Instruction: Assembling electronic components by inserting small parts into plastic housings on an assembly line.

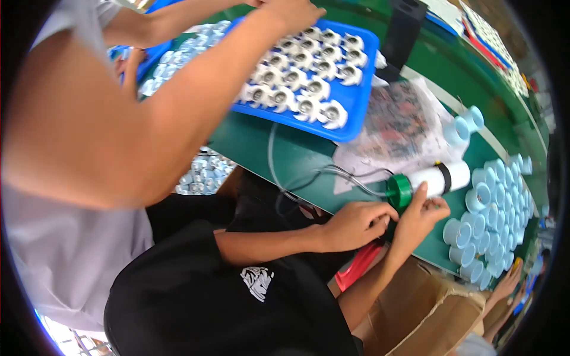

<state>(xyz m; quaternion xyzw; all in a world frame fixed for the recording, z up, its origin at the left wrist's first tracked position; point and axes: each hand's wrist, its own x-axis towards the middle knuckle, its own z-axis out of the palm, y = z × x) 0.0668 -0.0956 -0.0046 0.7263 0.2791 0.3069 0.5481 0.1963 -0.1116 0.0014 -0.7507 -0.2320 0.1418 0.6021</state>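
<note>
"Grip check?"
"Left hand (356, 226) curled, fingertips nearly meeting; right hand (415, 222) half open. Whether we're holding anything, we can't tell."
"Our white cylinder (431, 178)?"
"Just beyond, on the green table (252, 139): probably light, stiff, slick; we'd grasp its black band (443, 179). Farther, pale-blue cups (478, 197), then a blue tray (354, 124) by a co-worker's hand (291, 15)."

No readable words or numbers; white emblem (257, 283) on a black shirt (184, 302).

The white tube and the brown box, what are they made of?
The white tube looks like plastic, smooth and evenly coloured, though painted metal is possible. The brown box looks like cardboard: dull, with a rough, pale edge.
</note>
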